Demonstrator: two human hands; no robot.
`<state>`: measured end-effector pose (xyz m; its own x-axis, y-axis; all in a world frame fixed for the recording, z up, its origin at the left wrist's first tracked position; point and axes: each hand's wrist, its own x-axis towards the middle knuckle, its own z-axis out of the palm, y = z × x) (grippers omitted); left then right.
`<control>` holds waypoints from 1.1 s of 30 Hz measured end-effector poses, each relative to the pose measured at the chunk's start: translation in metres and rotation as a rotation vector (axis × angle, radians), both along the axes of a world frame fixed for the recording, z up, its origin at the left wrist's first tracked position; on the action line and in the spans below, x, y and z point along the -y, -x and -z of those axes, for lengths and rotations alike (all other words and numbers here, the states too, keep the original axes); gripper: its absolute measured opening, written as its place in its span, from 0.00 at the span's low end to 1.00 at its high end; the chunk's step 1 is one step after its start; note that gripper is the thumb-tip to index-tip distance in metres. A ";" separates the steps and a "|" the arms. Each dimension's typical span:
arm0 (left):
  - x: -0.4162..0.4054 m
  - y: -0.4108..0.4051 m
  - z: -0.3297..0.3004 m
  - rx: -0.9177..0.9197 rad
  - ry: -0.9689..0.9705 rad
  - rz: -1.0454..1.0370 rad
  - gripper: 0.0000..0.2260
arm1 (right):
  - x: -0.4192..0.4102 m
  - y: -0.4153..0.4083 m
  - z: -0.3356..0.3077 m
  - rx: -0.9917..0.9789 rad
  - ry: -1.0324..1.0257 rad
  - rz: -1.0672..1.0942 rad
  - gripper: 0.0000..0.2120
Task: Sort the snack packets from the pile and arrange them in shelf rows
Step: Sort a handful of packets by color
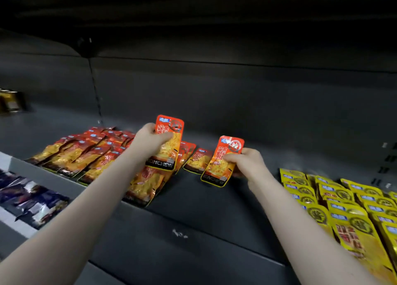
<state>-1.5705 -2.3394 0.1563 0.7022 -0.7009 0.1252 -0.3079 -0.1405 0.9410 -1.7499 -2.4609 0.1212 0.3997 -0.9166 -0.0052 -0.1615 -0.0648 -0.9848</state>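
Observation:
My left hand (148, 139) grips an orange snack packet (169, 147) and holds it upright above the dark shelf (214, 201). My right hand (245, 162) pinches a second orange packet (223, 162), tilted, its bottom edge near the shelf surface. Rows of matching orange packets (86, 153) lie overlapped on the shelf to the left of my left hand. Another orange packet (198, 161) lies flat between the two held ones. Part of the right-hand packet is hidden by my fingers.
Rows of yellow packets (348, 209) fill the shelf's right end. Dark blue and silver packets (32, 198) sit on the lower shelf at the left. Gold-coloured goods (10, 100) stand at the far left. The shelf's back wall (236, 95) is dark grey.

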 end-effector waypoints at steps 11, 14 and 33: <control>0.031 -0.068 0.005 -0.036 -0.003 0.290 0.04 | -0.008 -0.063 0.025 -0.112 -0.136 0.115 0.07; 0.037 -0.068 0.005 -0.024 0.006 0.334 0.06 | -0.004 -0.070 0.026 -0.135 -0.129 0.143 0.07; 0.064 -0.053 0.016 0.059 -0.076 0.504 0.28 | 0.018 -0.086 0.045 -0.587 0.142 0.299 0.20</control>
